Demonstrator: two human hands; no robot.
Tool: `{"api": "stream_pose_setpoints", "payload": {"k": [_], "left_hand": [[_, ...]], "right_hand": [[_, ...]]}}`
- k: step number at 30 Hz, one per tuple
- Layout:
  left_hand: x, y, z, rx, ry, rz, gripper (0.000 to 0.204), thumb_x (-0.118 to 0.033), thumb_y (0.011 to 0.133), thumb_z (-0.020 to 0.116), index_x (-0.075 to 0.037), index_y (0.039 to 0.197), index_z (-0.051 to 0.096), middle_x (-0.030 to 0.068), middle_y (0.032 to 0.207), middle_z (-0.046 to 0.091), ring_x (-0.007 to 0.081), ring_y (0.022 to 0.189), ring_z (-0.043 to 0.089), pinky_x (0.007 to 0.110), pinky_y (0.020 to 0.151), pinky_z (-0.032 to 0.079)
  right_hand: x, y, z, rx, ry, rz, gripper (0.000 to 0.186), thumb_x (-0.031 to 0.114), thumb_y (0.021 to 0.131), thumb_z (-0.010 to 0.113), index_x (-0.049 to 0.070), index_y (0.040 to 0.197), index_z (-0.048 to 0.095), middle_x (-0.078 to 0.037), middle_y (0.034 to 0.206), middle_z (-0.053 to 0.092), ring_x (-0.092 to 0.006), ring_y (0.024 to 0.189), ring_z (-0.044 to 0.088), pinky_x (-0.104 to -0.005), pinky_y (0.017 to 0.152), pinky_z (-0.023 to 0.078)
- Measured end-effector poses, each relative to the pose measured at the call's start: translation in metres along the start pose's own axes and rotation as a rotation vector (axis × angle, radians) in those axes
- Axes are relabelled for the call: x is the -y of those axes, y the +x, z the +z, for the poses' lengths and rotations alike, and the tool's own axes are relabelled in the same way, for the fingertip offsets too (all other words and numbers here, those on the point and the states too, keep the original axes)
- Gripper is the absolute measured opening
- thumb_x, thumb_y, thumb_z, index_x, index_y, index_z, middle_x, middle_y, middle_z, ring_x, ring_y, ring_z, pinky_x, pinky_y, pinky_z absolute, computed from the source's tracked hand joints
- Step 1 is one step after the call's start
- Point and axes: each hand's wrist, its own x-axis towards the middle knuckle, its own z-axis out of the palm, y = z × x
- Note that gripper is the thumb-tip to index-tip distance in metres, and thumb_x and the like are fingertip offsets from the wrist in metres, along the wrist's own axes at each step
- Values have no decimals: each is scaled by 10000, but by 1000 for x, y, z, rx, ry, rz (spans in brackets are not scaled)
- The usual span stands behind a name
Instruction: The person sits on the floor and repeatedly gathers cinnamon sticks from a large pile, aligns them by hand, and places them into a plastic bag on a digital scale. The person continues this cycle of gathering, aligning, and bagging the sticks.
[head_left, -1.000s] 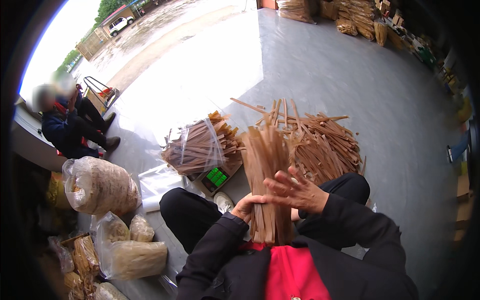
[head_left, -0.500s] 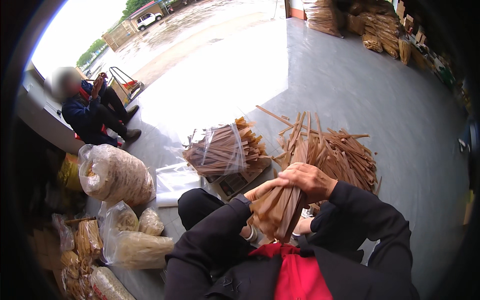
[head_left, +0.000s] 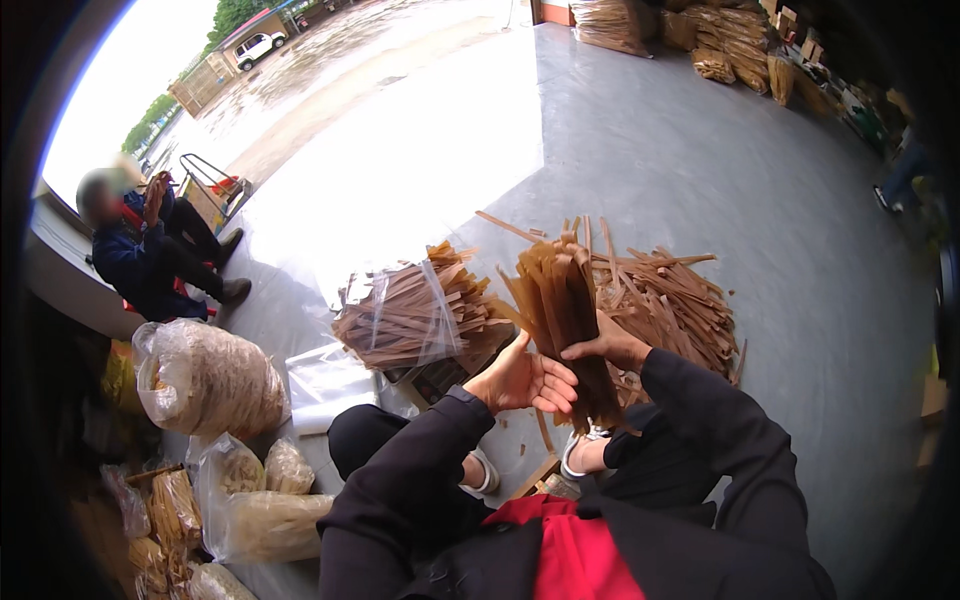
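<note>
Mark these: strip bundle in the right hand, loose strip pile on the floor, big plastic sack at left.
Strip bundle (head_left: 560, 308), head view, middle of its length.
Loose strip pile (head_left: 682, 310), head view, middle of the heap.
Plastic sack (head_left: 218, 378), head view, its bulging side.

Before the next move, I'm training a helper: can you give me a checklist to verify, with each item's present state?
1. Right hand grips the bundle: ok.
2. Left hand closed on the bundle: not ok, it is open.
3. Bundle's upper ends even: not ok, some strips stick out.
4. Bagged strips on the scale: ok.
5. Scale's reading legible: cannot tell, its display looks dark.
</note>
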Motion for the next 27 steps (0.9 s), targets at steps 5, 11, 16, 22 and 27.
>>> {"api": "stream_pose_setpoints", "payload": {"k": [5, 11, 16, 22, 27], "left_hand": [[-21, -6, 32, -145, 175, 20, 1081, -839, 728, 138, 119, 919, 598, 243, 804, 649, 351, 698, 667, 355, 562, 566], [-86, -42, 15, -1377, 1611, 414, 447, -368, 821, 645, 60, 930, 575, 143, 731, 612, 282, 678, 619, 366, 570, 485], [-114, -50, -37, -2050, 1949, 545, 777, -300, 639, 798, 36, 1169, 341, 206, 1111, 383, 339, 1050, 433, 435, 839, 410], [-143, -77, -78, -1954, 1435, 309, 547, -81, 729, 625, 3, 1174, 319, 239, 1054, 458, 367, 1044, 497, 421, 839, 466], [-137, -68, -34, -1911, 2140, 888, 439, -36, 737, 620, 22, 1121, 418, 234, 909, 575, 367, 818, 583, 399, 753, 493]], "right_hand": [[-7, 1, -15, -8, 456, 350, 373, 177, 739, 692, 16, 1063, 602, -73, 938, 648, -151, 821, 627, -275, 748, 517], [-13, 11, -35, -123, 625, 390, 216, 210, 724, 676, 45, 861, 646, -58, 800, 661, -158, 655, 631, -280, 646, 535], [-8, 17, -32, -135, 655, 418, 199, 193, 720, 670, 44, 849, 642, -64, 795, 657, -155, 658, 622, -267, 647, 522], [-7, 23, -24, -163, 659, 432, 208, 181, 714, 677, 37, 859, 641, -62, 794, 654, -156, 670, 621, -272, 654, 520], [1, 22, -21, -193, 652, 420, 226, 177, 718, 673, 28, 884, 637, -77, 809, 659, -160, 674, 631, -275, 667, 536]]}}
